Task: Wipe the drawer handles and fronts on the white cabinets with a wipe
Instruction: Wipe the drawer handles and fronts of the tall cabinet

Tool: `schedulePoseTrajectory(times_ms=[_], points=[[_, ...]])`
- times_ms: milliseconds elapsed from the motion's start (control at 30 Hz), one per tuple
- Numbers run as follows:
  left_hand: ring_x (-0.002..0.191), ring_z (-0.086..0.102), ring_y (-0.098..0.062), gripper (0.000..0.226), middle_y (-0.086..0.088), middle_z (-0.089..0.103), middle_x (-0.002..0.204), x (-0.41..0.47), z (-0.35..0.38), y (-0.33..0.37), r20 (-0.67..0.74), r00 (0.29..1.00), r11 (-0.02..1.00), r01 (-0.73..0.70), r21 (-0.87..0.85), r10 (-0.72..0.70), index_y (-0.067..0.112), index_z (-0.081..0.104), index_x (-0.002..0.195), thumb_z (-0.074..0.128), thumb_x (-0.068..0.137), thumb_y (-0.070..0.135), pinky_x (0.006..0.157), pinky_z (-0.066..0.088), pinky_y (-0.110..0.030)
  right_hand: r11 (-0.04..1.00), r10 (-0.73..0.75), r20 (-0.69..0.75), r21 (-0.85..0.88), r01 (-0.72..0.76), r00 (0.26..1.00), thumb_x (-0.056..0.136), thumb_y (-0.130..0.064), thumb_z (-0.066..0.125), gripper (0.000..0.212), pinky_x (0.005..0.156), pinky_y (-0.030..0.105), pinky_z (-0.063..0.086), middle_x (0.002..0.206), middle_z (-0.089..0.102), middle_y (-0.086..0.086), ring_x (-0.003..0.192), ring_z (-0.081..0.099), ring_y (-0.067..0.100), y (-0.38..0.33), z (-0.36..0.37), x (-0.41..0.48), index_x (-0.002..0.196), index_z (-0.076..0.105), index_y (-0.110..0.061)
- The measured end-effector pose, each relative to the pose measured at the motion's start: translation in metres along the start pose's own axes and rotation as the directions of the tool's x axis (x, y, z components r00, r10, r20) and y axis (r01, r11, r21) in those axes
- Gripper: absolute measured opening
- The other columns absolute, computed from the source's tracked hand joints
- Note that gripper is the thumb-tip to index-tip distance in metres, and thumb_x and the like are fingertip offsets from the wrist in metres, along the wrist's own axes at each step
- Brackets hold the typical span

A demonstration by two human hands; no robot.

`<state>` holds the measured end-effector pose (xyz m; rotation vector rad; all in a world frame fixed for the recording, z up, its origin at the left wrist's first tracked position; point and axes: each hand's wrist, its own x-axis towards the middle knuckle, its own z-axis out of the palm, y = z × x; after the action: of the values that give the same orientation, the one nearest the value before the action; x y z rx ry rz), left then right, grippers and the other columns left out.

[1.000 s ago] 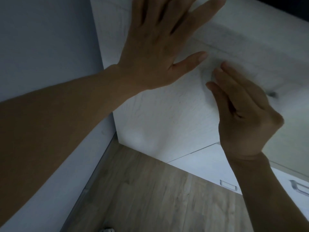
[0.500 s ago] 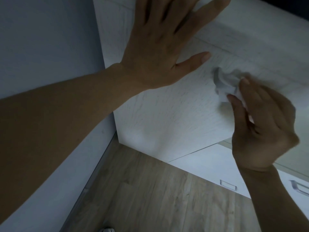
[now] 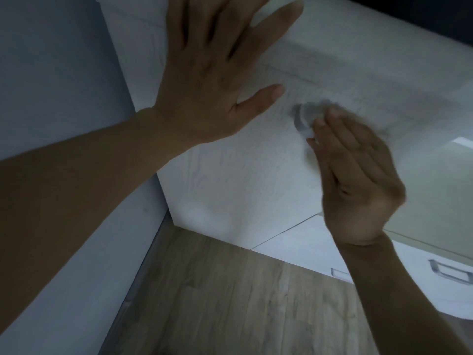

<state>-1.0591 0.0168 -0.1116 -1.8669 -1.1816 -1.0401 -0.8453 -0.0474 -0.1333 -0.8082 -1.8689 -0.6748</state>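
Left hand [image 3: 204,93] flat, fingers spread, holding nothing, on white wood-grain cabinet front [image 3: 230,188]. Right hand [image 3: 358,180], fingers straight, presses crumpled wipe [image 3: 304,119] against it.

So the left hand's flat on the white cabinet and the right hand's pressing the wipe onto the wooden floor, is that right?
Not the floor. The head view shows the right hand pressing the wipe against the white cabinet front, above the wooden floor. The left hand does lie flat on the cabinet.
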Motion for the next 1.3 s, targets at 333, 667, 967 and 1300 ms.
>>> schedulePoseTrajectory(times_ms=[333, 667, 967, 1300], points=[[0.120, 0.034, -0.026, 0.059, -0.013, 0.049, 0.139, 0.002, -0.005, -0.001, 0.023, 0.998, 0.998, -0.058, -0.001, 0.058, 0.018, 0.038, 0.139, 0.028, 0.097, 0.058, 0.103, 0.019, -0.045, 0.999, 0.032, 0.030, -0.034, -0.031, 0.999, 0.085, 0.001, 0.071, 0.026, 0.093, 0.038, 0.052, 0.111, 0.066, 0.013, 0.107, 0.064, 0.022, 0.003, -0.012, -0.005, 0.109, 0.065, -0.001], [0.123, 0.032, -0.025, 0.061, -0.003, 0.029, 0.142, 0.001, -0.005, 0.000, 0.066, 0.996, 0.998, -0.058, 0.006, 0.058, 0.021, 0.032, 0.141, 0.022, 0.096, 0.060, 0.105, 0.019, -0.047, 0.997, 0.079, 0.066, -0.028, -0.077, 0.995, 0.083, 0.002, 0.072, 0.027, 0.096, 0.037, 0.051, 0.114, 0.065, 0.013, 0.110, 0.062, 0.022, 0.000, -0.016, -0.004, 0.109, 0.066, -0.002], [0.123, 0.033, -0.024, 0.059, -0.002, 0.029, 0.142, 0.002, -0.004, 0.000, 0.066, 0.996, 0.998, -0.059, 0.011, 0.059, 0.022, 0.031, 0.141, 0.022, 0.096, 0.060, 0.106, 0.015, -0.043, 0.997, 0.082, 0.088, -0.015, -0.081, 0.993, 0.086, -0.001, 0.071, 0.024, 0.097, 0.036, 0.050, 0.114, 0.065, 0.012, 0.111, 0.062, 0.021, -0.002, -0.015, -0.004, 0.109, 0.067, -0.003], [0.123, 0.033, -0.025, 0.060, -0.003, 0.029, 0.142, 0.002, -0.005, 0.000, 0.089, 0.994, 0.998, -0.061, 0.002, 0.061, 0.022, 0.031, 0.141, 0.021, 0.096, 0.060, 0.105, 0.016, -0.046, 0.993, 0.119, 0.104, -0.017, -0.118, 0.987, 0.086, -0.001, 0.071, 0.026, 0.100, 0.037, 0.048, 0.116, 0.064, 0.011, 0.114, 0.060, 0.020, -0.002, -0.018, -0.004, 0.111, 0.066, -0.003]])
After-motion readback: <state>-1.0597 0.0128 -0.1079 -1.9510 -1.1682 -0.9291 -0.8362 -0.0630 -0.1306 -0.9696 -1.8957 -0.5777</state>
